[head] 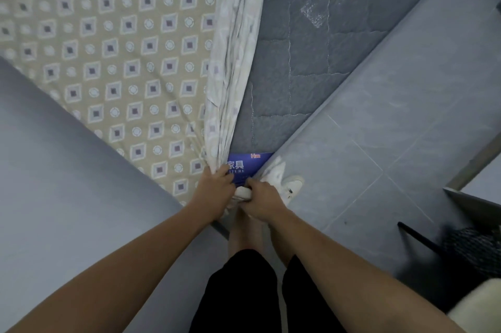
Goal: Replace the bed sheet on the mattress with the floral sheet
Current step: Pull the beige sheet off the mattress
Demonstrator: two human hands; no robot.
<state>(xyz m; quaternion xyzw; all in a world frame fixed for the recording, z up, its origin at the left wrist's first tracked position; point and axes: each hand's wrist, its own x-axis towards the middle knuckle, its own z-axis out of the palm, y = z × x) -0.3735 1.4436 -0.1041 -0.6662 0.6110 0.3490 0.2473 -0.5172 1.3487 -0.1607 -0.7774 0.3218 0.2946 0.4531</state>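
Head view: at the mattress [311, 67] corner, the left hand [215, 191] grips the bunched pale floral sheet [233, 75], fingers curled round its folds; the right hand [261, 201] pinches its crumpled end. Beside lies a beige diamond-patterned sheet [108, 61]; the grey mattress is quilted.

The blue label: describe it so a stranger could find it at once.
Start at the grey quilted mattress and follow it down to its near corner, just above the two hands. The blue label lies there beside the bunched sheet, the only bright blue patch, printed with white characters.

Beige diamond-patterned sheet [108, 61] — grey mattress [311, 48]
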